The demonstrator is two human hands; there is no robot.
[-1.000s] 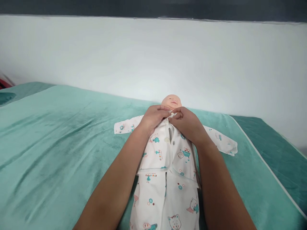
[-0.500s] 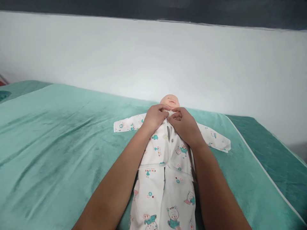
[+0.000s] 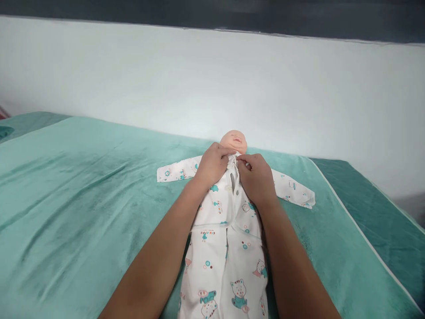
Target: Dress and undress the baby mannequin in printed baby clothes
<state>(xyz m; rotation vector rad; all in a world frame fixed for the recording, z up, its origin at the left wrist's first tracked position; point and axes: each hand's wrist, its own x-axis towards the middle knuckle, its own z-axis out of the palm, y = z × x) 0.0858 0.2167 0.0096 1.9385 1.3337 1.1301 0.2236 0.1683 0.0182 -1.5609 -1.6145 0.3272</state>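
A baby doll (image 3: 233, 141) lies on its back, dressed in a white printed baby jacket (image 3: 215, 206) and matching trousers (image 3: 212, 274). Both sleeves stretch out sideways. At the neckline my left hand (image 3: 214, 165) pinches the jacket's edge from the left, just under the doll's chin. My right hand (image 3: 257, 177) pinches the other edge of the collar, with thumb and forefinger close together. Between my hands the collar fabric is gathered. Below them the jacket front gapes in a narrow slit, with a snap button (image 3: 237, 192) showing beside it.
The doll rests on a light green cloth (image 3: 99, 199) with wrinkles at the left. A darker green surface (image 3: 358, 190) shows beyond its right edge. Behind stands a white wall (image 3: 199, 79) with a dark band (image 3: 212, 15) along the top.
My right hand has shifted slightly right and down, uncovering the gathered collar between my hands. My left hand stays at the neckline, almost unmoved.
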